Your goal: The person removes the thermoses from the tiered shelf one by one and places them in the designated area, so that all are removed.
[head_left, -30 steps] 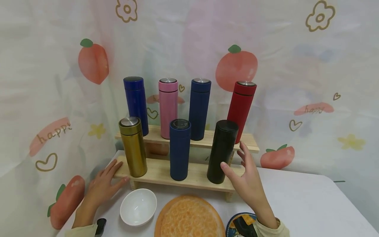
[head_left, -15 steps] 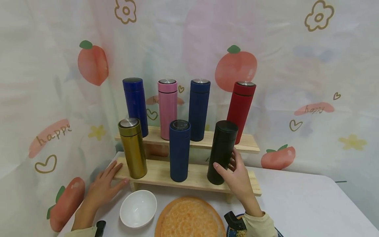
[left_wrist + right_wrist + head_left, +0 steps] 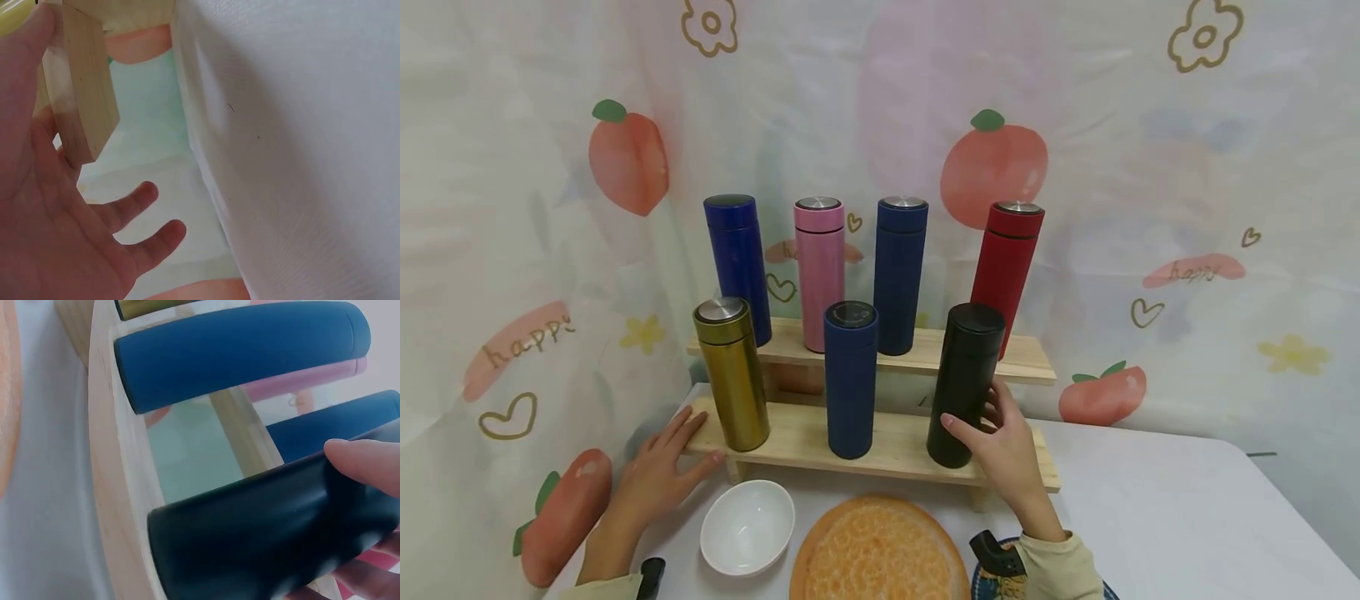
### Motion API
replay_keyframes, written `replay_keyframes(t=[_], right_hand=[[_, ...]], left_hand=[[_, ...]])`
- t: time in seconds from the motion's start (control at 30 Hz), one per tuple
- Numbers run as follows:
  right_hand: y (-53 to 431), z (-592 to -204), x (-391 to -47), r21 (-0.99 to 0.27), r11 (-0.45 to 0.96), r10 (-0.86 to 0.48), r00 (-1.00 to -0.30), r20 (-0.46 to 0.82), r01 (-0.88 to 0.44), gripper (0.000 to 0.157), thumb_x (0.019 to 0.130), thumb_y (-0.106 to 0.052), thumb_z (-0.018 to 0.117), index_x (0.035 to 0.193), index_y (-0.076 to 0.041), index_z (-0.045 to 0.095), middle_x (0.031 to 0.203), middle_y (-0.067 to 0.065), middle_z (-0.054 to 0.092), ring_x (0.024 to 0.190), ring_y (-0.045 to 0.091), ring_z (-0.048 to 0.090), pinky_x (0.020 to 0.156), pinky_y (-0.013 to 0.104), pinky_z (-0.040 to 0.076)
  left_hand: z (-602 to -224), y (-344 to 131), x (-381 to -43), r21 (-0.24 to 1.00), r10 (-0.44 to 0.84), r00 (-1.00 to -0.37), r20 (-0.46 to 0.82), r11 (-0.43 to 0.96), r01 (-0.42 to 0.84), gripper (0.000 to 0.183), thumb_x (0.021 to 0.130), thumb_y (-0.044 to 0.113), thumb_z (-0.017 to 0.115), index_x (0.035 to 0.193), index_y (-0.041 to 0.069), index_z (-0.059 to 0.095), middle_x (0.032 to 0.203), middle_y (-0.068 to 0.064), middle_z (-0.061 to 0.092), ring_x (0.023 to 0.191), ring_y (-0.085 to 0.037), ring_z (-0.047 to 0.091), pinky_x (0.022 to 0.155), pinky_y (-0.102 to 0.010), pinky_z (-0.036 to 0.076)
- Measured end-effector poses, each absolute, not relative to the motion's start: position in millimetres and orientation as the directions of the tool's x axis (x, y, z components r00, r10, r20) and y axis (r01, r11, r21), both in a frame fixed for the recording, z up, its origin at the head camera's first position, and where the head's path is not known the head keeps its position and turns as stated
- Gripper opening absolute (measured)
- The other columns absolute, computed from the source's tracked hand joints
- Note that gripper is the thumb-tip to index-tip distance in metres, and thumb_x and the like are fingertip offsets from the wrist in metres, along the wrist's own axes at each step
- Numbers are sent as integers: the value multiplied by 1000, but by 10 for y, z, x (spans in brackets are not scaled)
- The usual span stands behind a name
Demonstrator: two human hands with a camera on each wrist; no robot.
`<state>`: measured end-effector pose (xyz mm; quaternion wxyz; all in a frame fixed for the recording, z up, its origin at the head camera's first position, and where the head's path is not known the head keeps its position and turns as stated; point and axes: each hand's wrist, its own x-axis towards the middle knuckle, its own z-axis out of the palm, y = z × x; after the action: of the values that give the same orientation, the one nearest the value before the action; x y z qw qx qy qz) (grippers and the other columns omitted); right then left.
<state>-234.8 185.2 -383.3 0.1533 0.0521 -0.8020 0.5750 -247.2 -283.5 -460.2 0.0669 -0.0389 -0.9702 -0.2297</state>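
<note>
My right hand (image 3: 1000,450) grips the lower part of a black thermos bottle (image 3: 966,383), thumb in front and fingers round its right side. That thermos (image 3: 262,531) stands on the right part of the lower wooden shelf (image 3: 895,446). At the shelf's left end rests my left hand (image 3: 655,475), its thumb by the front edge. In the left wrist view the board's end (image 3: 81,87) lies between thumb and forefingers, and the other fingers stretch out free. A gold thermos (image 3: 733,375) stands nearest the left hand, and a blue thermos (image 3: 852,383) is mid-shelf.
On the upper shelf (image 3: 940,354) stand a royal-blue thermos (image 3: 739,267), a pink one (image 3: 820,275), a navy one (image 3: 900,275) and a red one (image 3: 1009,258). In front are a white bowl (image 3: 747,529), a round bread-patterned mat (image 3: 880,554) and a partly covered patterned dish (image 3: 1000,587).
My right hand has moved left onto the black thermos and closed round it. The thermos still stands on the shelf. My left hand has stayed at the shelf's end.
</note>
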Motion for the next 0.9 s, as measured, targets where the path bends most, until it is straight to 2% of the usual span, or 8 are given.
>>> replay_keyframes(t=[0.13, 0.2, 0.4, 0.53, 0.6, 0.67, 0.83, 0.9], right_hand=[[1930, -3781, -2327, -896, 360, 93, -946, 311, -260, 83, 93, -25, 85, 163, -11, 42, 153, 18, 54, 133, 37, 60, 104, 37, 53], [1997, -3737, -2304, -891, 371, 100, -943, 317, -260, 84, 93, -25, 85, 164, -12, 41, 153, 17, 54, 132, 36, 60, 101, 34, 52], [2225, -3621, -2212, -880, 403, 158, -928, 337, -251, 90, 94, -27, 85, 167, -13, 36, 157, 21, 51, 134, 41, 59, 110, 51, 50], [2353, -3564, -2167, -865, 426, 195, -906, 375, -266, 86, 95, -26, 84, 167, -15, 38, 154, 19, 54, 133, 39, 59, 104, 27, 51], [2414, -3543, -2148, -861, 435, 212, -899, 382, -263, 86, 95, -26, 84, 167, -15, 38, 153, 19, 55, 133, 39, 59, 98, 20, 48], [2475, -3521, -2136, -860, 445, 236, -894, 381, -250, 86, 95, -26, 84, 167, -15, 38, 153, 20, 56, 133, 39, 58, 100, 23, 48], [2641, -3498, -2116, -870, 449, 305, -880, 364, -204, 88, 96, -24, 83, 169, -17, 34, 158, 19, 51, 137, 40, 54, 113, 44, 47], [2704, -3505, -2111, -875, 446, 330, -873, 358, -190, 88, 95, -24, 83, 169, -18, 34, 159, 18, 49, 137, 40, 53, 113, 44, 46]], left_hand=[[-4600, -2856, -2472, 437, 47, -987, 151, 893, 109, 92, 100, 73, 58, 167, 12, 36, 175, -21, 21, 145, -63, 29, 104, -87, 28], [-4603, -2851, -2470, 441, 48, -988, 146, 891, 108, 92, 100, 73, 58, 167, 13, 36, 175, -21, 20, 145, -63, 29, 104, -87, 28], [-4599, -2842, -2467, 439, 47, -989, 137, 892, 103, 93, 99, 74, 57, 167, 13, 36, 175, -21, 20, 145, -63, 28, 104, -88, 27], [-4594, -2848, -2462, 441, 48, -988, 147, 891, 109, 93, 100, 73, 58, 166, 11, 36, 175, -22, 20, 145, -63, 28, 104, -88, 27], [-4590, -2846, -2455, 442, 48, -988, 148, 890, 110, 92, 100, 72, 59, 166, 11, 37, 175, -22, 20, 145, -63, 29, 105, -88, 27], [-4586, -2841, -2449, 444, 46, -988, 147, 889, 108, 92, 100, 71, 59, 166, 11, 37, 175, -22, 21, 145, -63, 29, 105, -87, 27], [-4576, -2828, -2447, 453, 41, -990, 133, 886, 98, 93, 100, 73, 58, 167, 12, 36, 175, -21, 19, 146, -63, 28, 106, -88, 26], [-4567, -2827, -2448, 456, 44, -990, 133, 884, 101, 92, 100, 72, 58, 167, 12, 35, 175, -22, 19, 146, -63, 28, 105, -88, 26]])
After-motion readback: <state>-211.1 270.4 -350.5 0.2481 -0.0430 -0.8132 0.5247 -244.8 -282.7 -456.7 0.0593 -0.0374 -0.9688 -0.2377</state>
